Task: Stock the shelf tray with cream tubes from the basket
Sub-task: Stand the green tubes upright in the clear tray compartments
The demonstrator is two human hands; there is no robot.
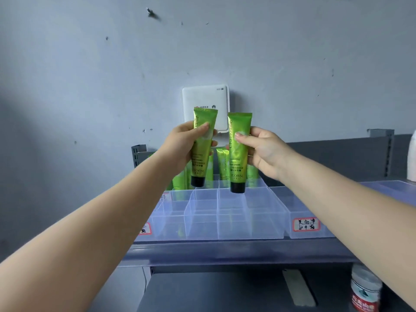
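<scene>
Both hands hold a green cream tube upright, black cap down, above the clear shelf tray (265, 212). My left hand (186, 145) grips the left tube (202, 152) at its middle. My right hand (263, 149) pinches the right tube (238, 154) from the side. The tray has several see-through compartments; the front ones hold nothing. More green tubes (222, 163) stand in the back row, partly hidden behind the two held tubes. The basket is not in view.
A white wall box (206, 97) hangs on the grey wall behind the tubes. A second clear bin with a red-framed label (306, 224) sits to the right. A white jar with a red label (365, 289) stands on the lower shelf at right.
</scene>
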